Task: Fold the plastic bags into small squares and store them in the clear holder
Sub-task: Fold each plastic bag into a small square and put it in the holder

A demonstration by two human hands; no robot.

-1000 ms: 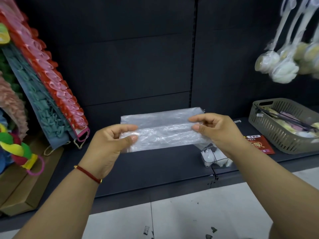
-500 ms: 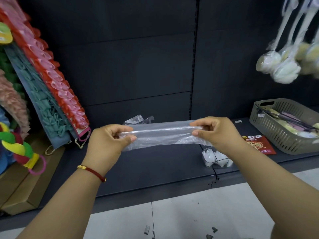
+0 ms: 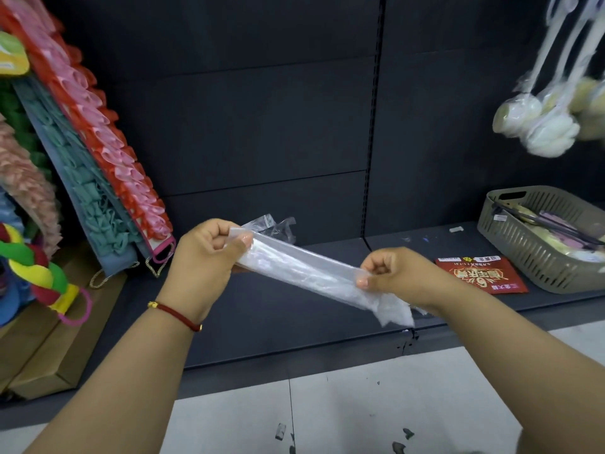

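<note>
Head view: one plastic bag [image 3: 304, 271] in work, held in the air over the dark shelf [image 3: 281, 319].
Progress: early; bag is down to a long narrow strip, not yet a square.
Left to do: fold strip end over end, then store it; clear holder not visible.
Left hand [image 3: 203, 257]: fingers curled, pinching upper end.
Right hand [image 3: 397, 273]: curled, pinching lower end.
Bag look: translucent, crinkled, taut, tilted down to the right, loose tail hanging past the right hand.

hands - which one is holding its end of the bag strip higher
The left hand, wearing the red bracelet, grips the bag strip higher; the right hand pinches the lower end.
</note>
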